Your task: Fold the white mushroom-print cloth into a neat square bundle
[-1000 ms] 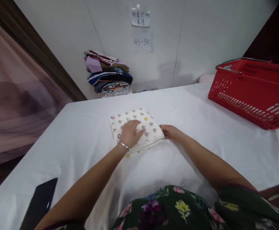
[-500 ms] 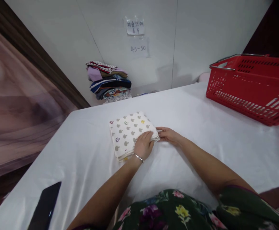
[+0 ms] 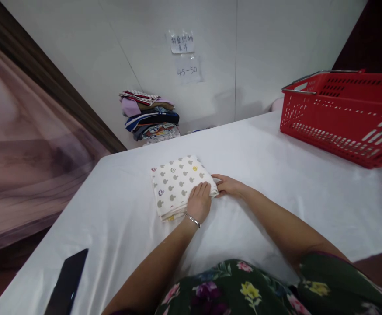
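A folded white cloth (image 3: 174,181) printed with grey mushroom shapes and a few coloured ones lies on the white-covered table (image 3: 119,205). My left hand (image 3: 199,202), with a bracelet at the wrist, rests palm down on the cloth's near right part, fingers extended. At the cloth's right corner is my right hand (image 3: 227,185), its fingertips touching the folded edge; some of its fingers are partly hidden by the fabric.
A red basket (image 3: 338,122) with metal handles stands at the back right. Stacked fabrics (image 3: 151,116) sit beyond the back edge by the wall. A dark flat object (image 3: 67,282) lies front left. Sheer curtain (image 3: 30,153) hangs at left.
My left hand has shifted slightly right and toward me on the cloth. The right hand stays at the corner, nearly unmoved. The camera view has tilted slightly.
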A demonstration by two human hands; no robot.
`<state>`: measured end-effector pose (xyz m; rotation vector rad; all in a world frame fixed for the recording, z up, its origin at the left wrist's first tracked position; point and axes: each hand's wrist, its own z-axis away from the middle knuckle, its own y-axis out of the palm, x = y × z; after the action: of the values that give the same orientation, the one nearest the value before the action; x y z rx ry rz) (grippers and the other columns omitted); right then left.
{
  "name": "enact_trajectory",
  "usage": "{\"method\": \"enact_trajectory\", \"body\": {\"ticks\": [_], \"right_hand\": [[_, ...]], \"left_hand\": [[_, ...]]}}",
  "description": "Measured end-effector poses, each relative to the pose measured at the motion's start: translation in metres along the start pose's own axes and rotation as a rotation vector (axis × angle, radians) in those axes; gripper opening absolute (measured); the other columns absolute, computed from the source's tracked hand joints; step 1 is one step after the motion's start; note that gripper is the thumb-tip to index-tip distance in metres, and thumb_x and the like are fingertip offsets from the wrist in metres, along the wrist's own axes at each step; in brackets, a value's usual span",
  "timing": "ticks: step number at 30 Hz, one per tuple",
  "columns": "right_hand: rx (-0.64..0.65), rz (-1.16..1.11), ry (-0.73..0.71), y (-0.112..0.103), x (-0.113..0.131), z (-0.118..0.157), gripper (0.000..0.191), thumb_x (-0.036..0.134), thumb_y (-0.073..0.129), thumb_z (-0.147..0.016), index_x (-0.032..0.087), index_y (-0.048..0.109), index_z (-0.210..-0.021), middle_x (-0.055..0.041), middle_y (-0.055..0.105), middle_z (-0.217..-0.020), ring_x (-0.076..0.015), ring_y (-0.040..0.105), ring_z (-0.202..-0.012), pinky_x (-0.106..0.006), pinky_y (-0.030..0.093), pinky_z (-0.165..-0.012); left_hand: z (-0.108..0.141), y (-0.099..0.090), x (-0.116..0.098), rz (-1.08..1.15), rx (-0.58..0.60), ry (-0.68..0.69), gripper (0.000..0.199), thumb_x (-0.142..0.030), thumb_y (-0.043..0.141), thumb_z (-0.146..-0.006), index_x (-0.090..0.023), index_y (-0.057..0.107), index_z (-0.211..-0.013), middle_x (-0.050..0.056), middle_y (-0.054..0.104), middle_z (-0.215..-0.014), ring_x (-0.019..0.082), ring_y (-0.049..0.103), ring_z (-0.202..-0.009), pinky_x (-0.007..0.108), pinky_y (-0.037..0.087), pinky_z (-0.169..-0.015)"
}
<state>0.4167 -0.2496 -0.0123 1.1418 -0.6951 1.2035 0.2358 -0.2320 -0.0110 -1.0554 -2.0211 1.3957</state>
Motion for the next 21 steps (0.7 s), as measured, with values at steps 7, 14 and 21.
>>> {"method": "enact_trajectory", "body": {"ticks": [7, 14, 21], "right_hand": [[0.061, -0.098, 0.033, -0.003, 0.008, 0.007, 0.079, 0.016, 0.063, -0.075, 0.018, 0.020, -0.142, -0.0041, 0.068, -0.082, -0.0155, 0.066, -0.072, -0.036, 0.058, -0.070], [-0.042, -0.006, -0.020, 0.001, 0.002, 0.005, 0.076, 0.010, 0.065, -0.072, 0.016, 0.029, -0.139, 0.0019, 0.063, -0.068, -0.0135, 0.062, -0.064, -0.032, 0.058, -0.064], [-0.079, 0.009, 0.037, 0.003, 0.002, 0.006, 0.075, 0.008, 0.060, -0.074, 0.016, 0.026, -0.140, -0.0050, 0.068, -0.085, -0.0161, 0.064, -0.071, -0.034, 0.059, -0.066]], "left_hand": [[0.003, 0.000, -0.002, 0.020, 0.061, -0.002, 0.044, -0.017, 0.042, -0.084, -0.013, 0.045, -0.127, 0.014, 0.050, -0.131, 0.027, 0.044, -0.123, 0.045, 0.036, -0.102], [0.008, -0.009, 0.008, 0.087, 0.097, 0.035, 0.049, -0.025, 0.048, -0.083, -0.014, 0.041, -0.130, 0.014, 0.045, -0.136, 0.027, 0.037, -0.128, 0.047, 0.033, -0.104], [0.058, -0.037, 0.057, 0.031, 0.065, -0.083, 0.046, -0.035, 0.055, -0.082, -0.017, 0.049, -0.125, 0.013, 0.049, -0.132, 0.027, 0.038, -0.128, 0.047, 0.033, -0.104]]}}
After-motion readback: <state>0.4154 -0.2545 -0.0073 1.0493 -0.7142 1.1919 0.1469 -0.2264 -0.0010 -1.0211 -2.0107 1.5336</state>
